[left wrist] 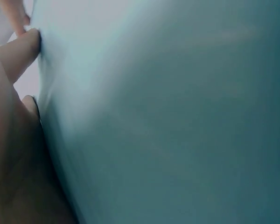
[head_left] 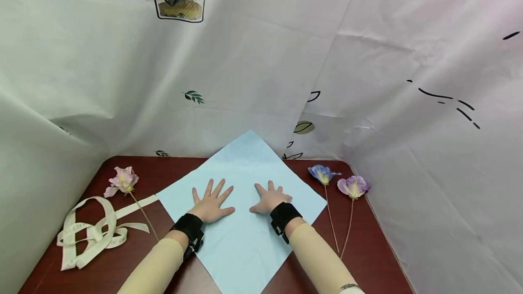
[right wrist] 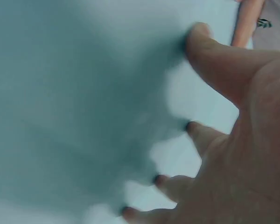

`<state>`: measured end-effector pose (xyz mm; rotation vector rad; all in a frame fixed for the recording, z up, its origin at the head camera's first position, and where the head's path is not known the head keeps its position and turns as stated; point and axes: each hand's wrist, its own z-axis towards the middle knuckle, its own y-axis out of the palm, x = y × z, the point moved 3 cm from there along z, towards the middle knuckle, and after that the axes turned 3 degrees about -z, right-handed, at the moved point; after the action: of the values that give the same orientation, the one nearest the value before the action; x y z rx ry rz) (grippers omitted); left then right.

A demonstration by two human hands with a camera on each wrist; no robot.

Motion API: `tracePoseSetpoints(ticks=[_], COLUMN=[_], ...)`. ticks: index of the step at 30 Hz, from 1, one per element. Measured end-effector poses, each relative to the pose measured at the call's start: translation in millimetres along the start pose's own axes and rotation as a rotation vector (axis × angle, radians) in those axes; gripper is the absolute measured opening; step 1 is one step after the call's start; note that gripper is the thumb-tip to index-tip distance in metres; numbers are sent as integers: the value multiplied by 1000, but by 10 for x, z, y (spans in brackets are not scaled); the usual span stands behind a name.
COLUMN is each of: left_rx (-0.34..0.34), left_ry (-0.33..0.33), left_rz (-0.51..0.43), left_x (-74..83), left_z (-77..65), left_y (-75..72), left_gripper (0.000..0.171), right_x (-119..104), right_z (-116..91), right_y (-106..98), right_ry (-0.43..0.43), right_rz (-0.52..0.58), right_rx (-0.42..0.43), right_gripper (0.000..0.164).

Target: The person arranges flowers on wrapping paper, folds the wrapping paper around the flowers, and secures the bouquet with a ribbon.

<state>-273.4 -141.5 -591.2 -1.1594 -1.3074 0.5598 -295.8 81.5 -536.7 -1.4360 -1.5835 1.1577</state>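
A light blue square sheet (head_left: 245, 248) lies cornerwise on the dark red table, its far corner rising against the cloth behind. My left hand (head_left: 210, 207) rests on its left half, fingers spread and straight. On the right half my right hand (head_left: 270, 199) touches the sheet with its fingers fanned out. In the right wrist view, the fingertips (right wrist: 198, 35) meet the blue surface. The left wrist view has the left hand (left wrist: 9, 130) along its left edge, against the sheet. Neither hand holds anything.
A pink flower (head_left: 124, 179) and a loosely looped cream ribbon (head_left: 75, 228) lie on the left of the table (head_left: 188, 280). To the right lie a blue flower (head_left: 323, 174) and a purple flower (head_left: 353, 187), both on long stems. A white printed cloth (head_left: 245, 67) hangs around the table.
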Motion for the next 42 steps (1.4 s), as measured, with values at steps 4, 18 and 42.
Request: tracePoseSetpoints(ticks=[4,18,42], left_rx=[-5,-14,12], left_ry=[6,11,24], left_rz=[20,8,9], left_x=[0,25,-58], left_z=[19,51,34], left_y=[42,157,55], left_gripper=[86,87,87], right_x=[-117,-48,296], right_z=[131,544,-69], right_y=[-66,-122,176], right_ry=[-111,-110,-217], right_rz=[-29,-55,71], right_rx=[74,92,-43], right_gripper=[84,86,110])
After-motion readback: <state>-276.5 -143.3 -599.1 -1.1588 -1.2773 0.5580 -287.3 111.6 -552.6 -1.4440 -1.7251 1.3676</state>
